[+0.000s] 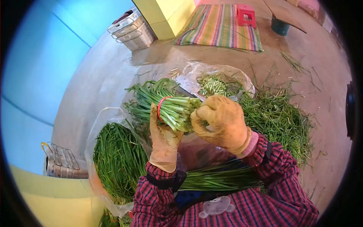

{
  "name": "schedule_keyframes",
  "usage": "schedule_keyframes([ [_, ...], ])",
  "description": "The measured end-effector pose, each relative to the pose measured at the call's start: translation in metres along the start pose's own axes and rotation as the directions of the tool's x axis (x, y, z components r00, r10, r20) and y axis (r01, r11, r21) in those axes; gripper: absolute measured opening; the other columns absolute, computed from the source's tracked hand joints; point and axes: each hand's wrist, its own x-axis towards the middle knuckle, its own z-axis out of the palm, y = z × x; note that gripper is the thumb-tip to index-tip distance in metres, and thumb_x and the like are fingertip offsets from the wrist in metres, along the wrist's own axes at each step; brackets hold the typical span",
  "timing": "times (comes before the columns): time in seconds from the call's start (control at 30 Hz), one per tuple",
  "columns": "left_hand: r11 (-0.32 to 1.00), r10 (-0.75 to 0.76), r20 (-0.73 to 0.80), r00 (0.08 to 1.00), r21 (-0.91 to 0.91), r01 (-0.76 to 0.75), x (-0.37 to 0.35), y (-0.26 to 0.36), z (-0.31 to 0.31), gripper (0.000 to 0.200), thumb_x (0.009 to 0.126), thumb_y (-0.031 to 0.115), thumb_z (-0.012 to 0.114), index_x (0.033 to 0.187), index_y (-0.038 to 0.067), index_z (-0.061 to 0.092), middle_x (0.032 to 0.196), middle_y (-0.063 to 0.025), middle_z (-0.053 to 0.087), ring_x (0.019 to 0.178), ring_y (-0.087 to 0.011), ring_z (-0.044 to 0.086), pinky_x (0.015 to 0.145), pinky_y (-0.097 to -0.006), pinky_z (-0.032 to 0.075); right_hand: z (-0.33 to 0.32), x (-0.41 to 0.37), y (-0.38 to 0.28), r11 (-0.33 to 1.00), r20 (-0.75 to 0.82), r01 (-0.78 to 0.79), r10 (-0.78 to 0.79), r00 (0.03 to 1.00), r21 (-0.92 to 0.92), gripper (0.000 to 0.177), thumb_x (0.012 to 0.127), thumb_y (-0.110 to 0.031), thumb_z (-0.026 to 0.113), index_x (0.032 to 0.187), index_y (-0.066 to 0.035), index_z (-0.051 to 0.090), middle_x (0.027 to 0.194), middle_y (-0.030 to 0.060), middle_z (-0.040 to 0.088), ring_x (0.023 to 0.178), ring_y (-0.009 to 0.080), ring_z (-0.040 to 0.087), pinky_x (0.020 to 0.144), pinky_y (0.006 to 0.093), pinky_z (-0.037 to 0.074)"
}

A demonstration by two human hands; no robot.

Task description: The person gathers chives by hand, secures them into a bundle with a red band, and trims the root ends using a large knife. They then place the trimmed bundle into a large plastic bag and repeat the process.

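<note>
My left hand (163, 142), in a soiled work glove, holds a bunch of garlic chives (170, 109) from below and the near side. A red band (161, 108) circles the bunch, and its pale cut ends point right. At those ends is my gloved right hand (219, 123), its fingers curled and thumb bent into a pinch; what lies between the fingertips, if anything, is hidden. Behind the bunch lies a cleaver (189, 84) with a broad metal blade. Loose long chives (219, 177) lie across my lap, below both hands.
A clear plastic bag (107, 113) of chives stands at left. Cut stem ends (215, 84) lie in plastic beyond the cleaver, and a heap of green trimmings (280, 121) spreads at right. Farther off are crates (136, 32), a striped mat (215, 28), a pink stool (245, 16) and a bucket (280, 27).
</note>
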Motion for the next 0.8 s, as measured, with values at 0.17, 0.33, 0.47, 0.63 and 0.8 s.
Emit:
schedule_keyframes([
  [0.17,0.991,-0.08,0.07,0.994,0.111,0.072,0.0,0.007,0.008,0.055,0.094,0.046,0.053,0.129,0.004,0.053,0.128,-0.0184,0.058,0.116,-0.0361,0.057,0.099,-0.0542,0.046,-0.071,-0.014,0.012,0.934,0.014,-0.237,0.242,0.97,0.267,0.013,0.069,-0.003,0.072,0.072,-0.01,0.062,0.079,0.0048,0.06,0.072,0.0195,0.059,0.065,0.0301,0.047],
  [0.33,0.997,-0.071,0.14,0.988,0.006,0.071,0.002,0.011,0.009,0.053,0.097,0.044,0.046,0.133,0.005,0.05,0.134,-0.0163,0.054,0.122,-0.0363,0.052,0.102,-0.0547,0.044,-0.171,-0.077,0.083,0.681,-0.259,-0.215,0.523,0.812,0.7,0.015,0.09,-0.011,0.06,0.101,-0.003,0.054,0.087,0.0005,0.052,0.077,0.0102,0.05,0.072,0.0233,0.043],
  [0.47,0.999,-0.037,0.314,0.949,0.025,0.03,0.007,0.017,-0.008,0.049,0.1,0.041,0.041,0.134,0.006,0.049,0.136,-0.0144,0.053,0.124,-0.0325,0.051,0.104,-0.052,0.042,-0.245,-0.151,0.195,0.375,-0.202,-0.124,0.714,0.67,0.919,0.019,0.096,-0.027,0.06,0.089,-0.009,0.056,0.077,-0.0031,0.049,0.067,0.0085,0.046,0.067,0.0202,0.04],
  [0.63,0.99,-0.051,0.233,0.971,0.14,0.018,-0.007,0.013,0.013,0.054,0.099,0.044,0.044,0.133,0.002,0.048,0.131,-0.0198,0.055,0.112,-0.034,0.06,0.094,-0.0498,0.051,-0.164,-0.163,0.203,0.128,0.075,-0.437,0.906,0.417,0.89,0.027,0.097,-0.035,0.056,0.102,-0.008,0.062,0.079,-0.0036,0.053,0.064,0.0089,0.048,0.057,0.0237,0.04],
  [0.8,0.952,0.088,0.064,0.994,0.289,-0.103,-0.03,0.003,0.027,0.068,0.094,0.048,0.054,0.137,-0.003,0.041,0.133,-0.0238,0.052,0.117,-0.0382,0.056,0.095,-0.0532,0.05,-0.082,-0.062,0.096,0.061,0.673,-0.786,0.478,0.564,0.615,0.055,0.096,-0.049,0.051,0.125,-0.002,0.055,0.107,0.0071,0.062,0.093,0.0189,0.061,0.082,0.0331,0.05],
])
